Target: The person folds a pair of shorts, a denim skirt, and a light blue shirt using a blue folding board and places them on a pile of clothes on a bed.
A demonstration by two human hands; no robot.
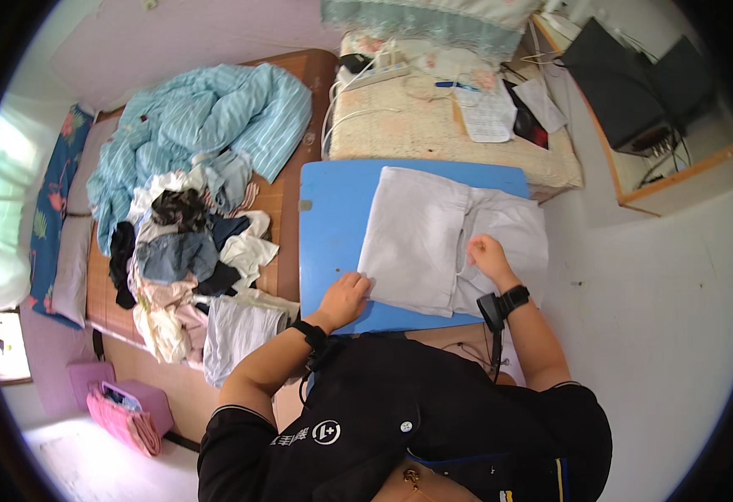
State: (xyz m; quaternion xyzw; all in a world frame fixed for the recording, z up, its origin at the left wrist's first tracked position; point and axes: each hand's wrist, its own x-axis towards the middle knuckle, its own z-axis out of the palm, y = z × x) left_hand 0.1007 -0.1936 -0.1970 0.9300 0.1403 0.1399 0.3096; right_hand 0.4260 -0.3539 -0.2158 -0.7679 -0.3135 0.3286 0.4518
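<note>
A light grey garment (416, 243) lies partly folded on a blue tabletop (329, 226), its left part doubled over and its right part spread loosely. My left hand (346, 299) rests at the garment's lower left edge, fingers lying fairly flat over the border. Beside the fold line near the middle, my right hand (488, 256) is closed, with curled fingers pinching at the cloth edge; the fingertips are partly hidden. Black straps circle both wrists, and a dark device sits by the right one.
To the left, a bed holds a heap of mixed clothes (178, 251) and a striped blue quilt (216, 117). Beyond the tabletop, a cloth-covered surface (383, 125) bears a power strip (375, 77) and papers (487, 113). A pink box (145, 402) stands lower left.
</note>
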